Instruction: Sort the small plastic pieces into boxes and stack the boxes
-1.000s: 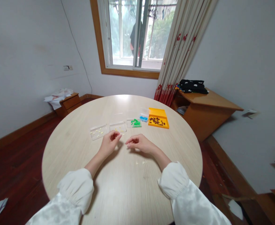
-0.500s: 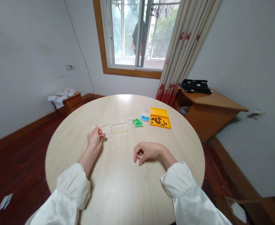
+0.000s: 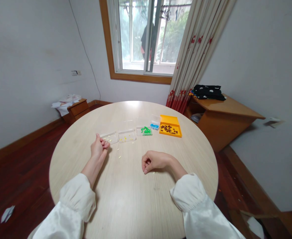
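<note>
On table [image 3: 126,199]: four clear boxes [image 3: 127,135], one orange tray [image 3: 170,119]. Left hand [image 3: 99,148] fisted beside leftmost box [image 3: 109,137], right hand [image 3: 155,161] fisted by loose yellow bits [image 3: 153,173]; contents hidden.

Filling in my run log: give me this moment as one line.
left hand: curled, next to leftmost clear box | right hand: curled on table, by yellow bits | orange tray: row's right end

A room in a home; a round wooden table [image 3: 126,199] stands on dark wood flooring; a flowered curtain [image 3: 195,49] hangs beside the window [image 3: 146,36]; folded clothes [image 3: 206,92] lie on a low cabinet [image 3: 222,116].
</note>
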A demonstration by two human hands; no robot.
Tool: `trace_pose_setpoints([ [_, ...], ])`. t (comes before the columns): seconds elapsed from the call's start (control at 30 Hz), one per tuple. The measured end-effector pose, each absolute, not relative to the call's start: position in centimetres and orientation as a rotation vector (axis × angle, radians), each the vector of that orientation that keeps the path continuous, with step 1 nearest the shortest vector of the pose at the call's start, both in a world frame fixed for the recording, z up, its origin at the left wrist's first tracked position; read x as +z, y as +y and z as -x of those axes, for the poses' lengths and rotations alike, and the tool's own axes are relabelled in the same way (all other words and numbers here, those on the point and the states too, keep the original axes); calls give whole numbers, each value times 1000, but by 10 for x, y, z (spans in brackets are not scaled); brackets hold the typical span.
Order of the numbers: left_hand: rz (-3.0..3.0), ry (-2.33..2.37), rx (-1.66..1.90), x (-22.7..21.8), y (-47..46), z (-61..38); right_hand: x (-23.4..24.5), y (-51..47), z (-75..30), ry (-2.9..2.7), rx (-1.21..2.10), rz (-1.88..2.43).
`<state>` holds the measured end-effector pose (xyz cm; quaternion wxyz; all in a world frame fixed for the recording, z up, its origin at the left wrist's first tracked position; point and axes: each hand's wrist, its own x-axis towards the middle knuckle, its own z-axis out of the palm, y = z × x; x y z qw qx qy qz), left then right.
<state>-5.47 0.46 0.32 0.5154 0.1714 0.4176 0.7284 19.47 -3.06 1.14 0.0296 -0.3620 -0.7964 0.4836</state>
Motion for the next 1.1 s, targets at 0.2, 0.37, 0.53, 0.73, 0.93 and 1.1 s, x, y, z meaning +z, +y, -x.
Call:
trace_pose_setpoints([
  [0.2, -1215, 1368, 1532, -5, 0, 36, 5, -29, -185, -2295, 1110, 1292],
  [0.37, -1717, 1437, 1293, -9, -8, 23, -2, -26, -186, -2233, 1008, 1248],
  [0.53, -1745, 1426, 1335, -6, -10, 27, -5, -23, -188, -2267, 1053, 1148],
  [0.73, -1872, 1164, 1060, -9, -18, 20, -3, -24, -185, -2231, 862, 1217],
  [0.93, -1872, 1000, 987, -13, -25, 8, -9, -22, -174, -1862, 1073, 1094],
  [1.1, -1760, 954, 1009, -15, -27, 3, -12, -24, -165, -1626, 1321, 895],
])
